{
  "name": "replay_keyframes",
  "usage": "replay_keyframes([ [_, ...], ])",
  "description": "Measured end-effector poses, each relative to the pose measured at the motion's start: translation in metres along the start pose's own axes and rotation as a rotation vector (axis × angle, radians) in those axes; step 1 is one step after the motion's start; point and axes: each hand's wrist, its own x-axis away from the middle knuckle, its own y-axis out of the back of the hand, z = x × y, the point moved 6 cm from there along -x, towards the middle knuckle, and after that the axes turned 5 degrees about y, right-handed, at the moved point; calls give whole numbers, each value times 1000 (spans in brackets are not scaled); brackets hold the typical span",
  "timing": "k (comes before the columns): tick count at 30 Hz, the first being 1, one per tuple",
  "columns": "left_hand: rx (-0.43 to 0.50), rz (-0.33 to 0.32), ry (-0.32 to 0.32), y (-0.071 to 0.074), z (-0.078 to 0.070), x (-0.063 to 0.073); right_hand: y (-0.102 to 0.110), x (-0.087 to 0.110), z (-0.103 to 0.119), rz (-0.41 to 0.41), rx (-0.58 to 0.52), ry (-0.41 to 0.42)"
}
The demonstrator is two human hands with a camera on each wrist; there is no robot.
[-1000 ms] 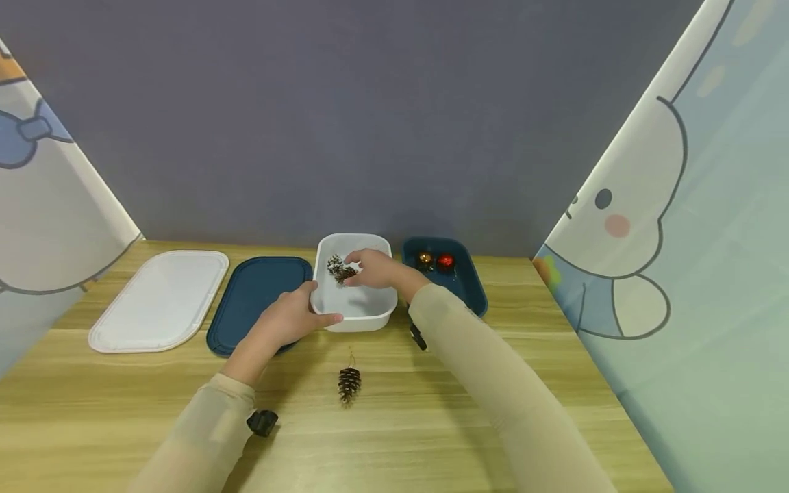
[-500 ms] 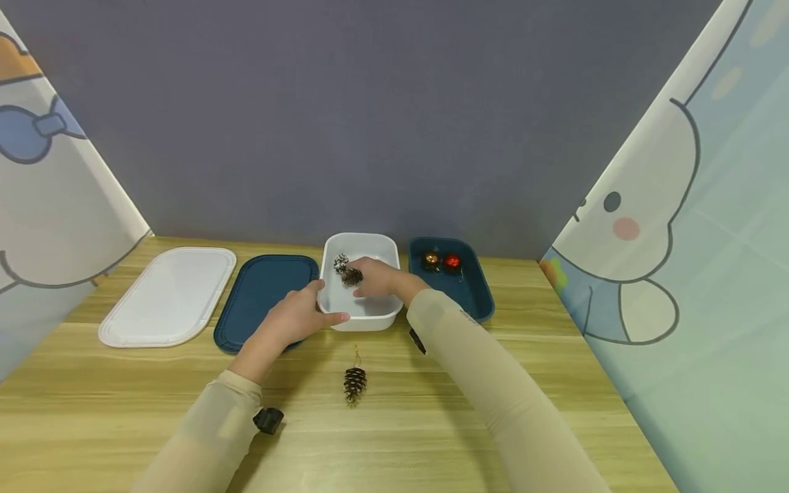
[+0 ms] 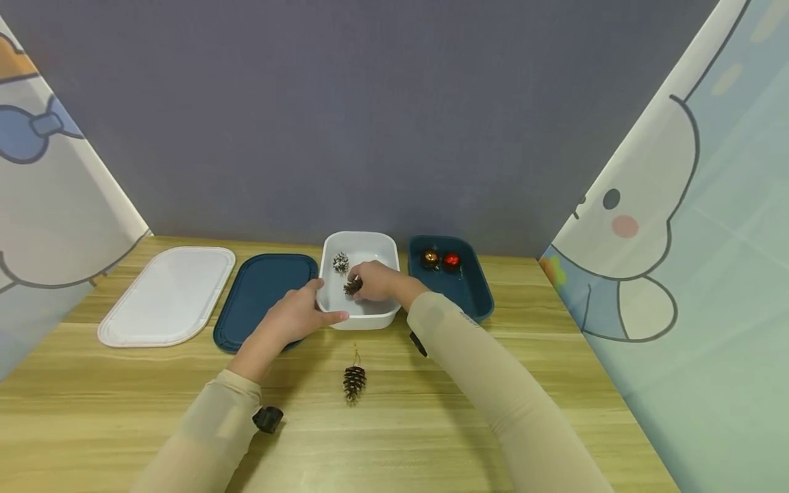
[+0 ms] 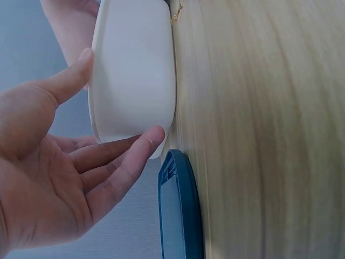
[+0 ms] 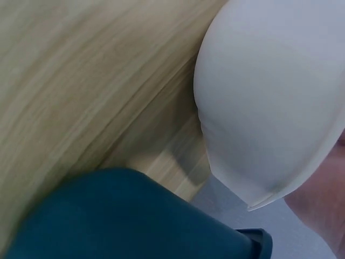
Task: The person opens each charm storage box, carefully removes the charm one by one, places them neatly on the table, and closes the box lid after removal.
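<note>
My right hand (image 3: 377, 282) reaches into a white plastic container (image 3: 364, 244) and pinches a brown pine cone (image 3: 353, 286) low inside it. A white-tipped pine cone (image 3: 341, 262) lies further back in the same container. At its front left corner my left hand (image 3: 294, 316) holds the container, thumb at the front rim and fingers along the left side, as the left wrist view shows against the container's outer wall (image 4: 135, 70). Another pine cone (image 3: 354, 383) with a gold string lies on the table in front. The right wrist view catches only an edge of the right hand behind the container.
To the right stands a dark blue container (image 3: 465, 294) holding a gold ball (image 3: 429, 258) and a red ball (image 3: 451, 261). A dark blue lid (image 3: 261, 291) and a white lid (image 3: 166, 296) lie flat at left. A grey wall (image 3: 345, 123) rises behind the table.
My right hand has taken hold of the brown pine cone and shifted it slightly toward the front, apart from the white-tipped one. My left hand stays on the container's corner.
</note>
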Motion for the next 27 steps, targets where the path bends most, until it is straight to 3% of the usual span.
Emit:
replay_keyframes([
  [7, 3, 5, 1, 0, 2, 0, 5, 4, 2, -7, -27, 30],
  [16, 0, 1, -3, 0, 0, 2, 26, 17, 3, -72, -106, 75],
  [27, 0, 4, -5, 1, 0, 1, 41, 43, 5, -207, -297, 109],
])
